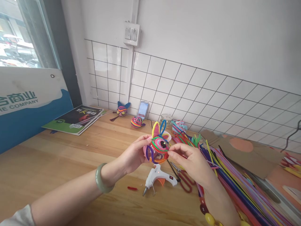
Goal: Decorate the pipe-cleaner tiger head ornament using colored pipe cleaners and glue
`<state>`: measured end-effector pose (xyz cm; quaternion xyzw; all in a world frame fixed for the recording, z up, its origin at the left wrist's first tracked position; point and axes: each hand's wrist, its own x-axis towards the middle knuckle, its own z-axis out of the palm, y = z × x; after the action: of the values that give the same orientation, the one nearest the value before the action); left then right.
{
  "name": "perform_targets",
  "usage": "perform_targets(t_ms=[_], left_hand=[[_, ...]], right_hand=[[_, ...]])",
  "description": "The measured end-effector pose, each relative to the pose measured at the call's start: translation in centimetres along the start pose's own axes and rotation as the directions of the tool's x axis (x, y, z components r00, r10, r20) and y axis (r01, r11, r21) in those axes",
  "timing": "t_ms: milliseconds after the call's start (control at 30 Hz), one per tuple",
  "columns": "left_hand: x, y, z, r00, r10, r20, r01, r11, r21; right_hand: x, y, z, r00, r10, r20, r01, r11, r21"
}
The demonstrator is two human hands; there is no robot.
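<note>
My left hand [138, 149] grips a clear ball ornament [158, 155] from its left side, above the table. Coloured pipe cleaners are curled over the ball, with a dark eye in pink and green rings. Yellow and blue loops stand up like ears on top. At the ball's right edge, the thumb and forefinger of my right hand [188, 158] are pinched on a pipe cleaner; its end is hidden by the fingertips. Below lies a white hot glue gun [158, 177], its nozzle toward me. Red-handled scissors [184, 182] lie partly under my right hand.
Bundled pipe cleaners [242, 179] cover the right side, beside cardboard [249, 153]. Along the wall sit a blue-eared ornament [122, 110], a striped ball [137, 122], a phone [143, 109] and a glass jar [166, 118]. Books [75, 119] lie at left; a red scrap [132, 188] lies near the glue gun.
</note>
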<state>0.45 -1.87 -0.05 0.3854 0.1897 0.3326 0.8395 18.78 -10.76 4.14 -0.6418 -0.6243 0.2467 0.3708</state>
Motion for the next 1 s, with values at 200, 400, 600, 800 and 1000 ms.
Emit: perform_targets(t_ms=[200, 400, 600, 800, 1000], left_hand=[[0.3, -0.2, -0.4, 0.999, 0.016, 0.03, -0.015, 1.0, -0.019], [0.3, 0.0, -0.4, 0.999, 0.013, 0.049, -0.014, 1.0, 0.004], [0.2, 0.2, -0.3, 0.996, 0.024, 0.086, -0.025, 1.0, -0.001], [0.0, 0.1, -0.4, 0.994, 0.036, 0.106, -0.033, 0.999, -0.032], [0.4, 0.1, -0.5, 0.996, 0.016, 0.089, -0.012, 0.999, -0.047]], right_hand=[[-0.2, -0.1, 0.1, 1.0, -0.011, 0.0, 0.011, 0.999, 0.042], [-0.3, -0.6, 0.2, 1.0, -0.004, -0.021, 0.005, 0.996, 0.086], [-0.4, -0.7, 0.1, 1.0, 0.013, 0.004, -0.013, 0.994, 0.108], [-0.6, -1.0, 0.0, 1.0, 0.027, 0.002, -0.027, 0.994, 0.104], [-0.6, -0.8, 0.5, 0.999, 0.026, -0.04, -0.023, 0.998, 0.056]])
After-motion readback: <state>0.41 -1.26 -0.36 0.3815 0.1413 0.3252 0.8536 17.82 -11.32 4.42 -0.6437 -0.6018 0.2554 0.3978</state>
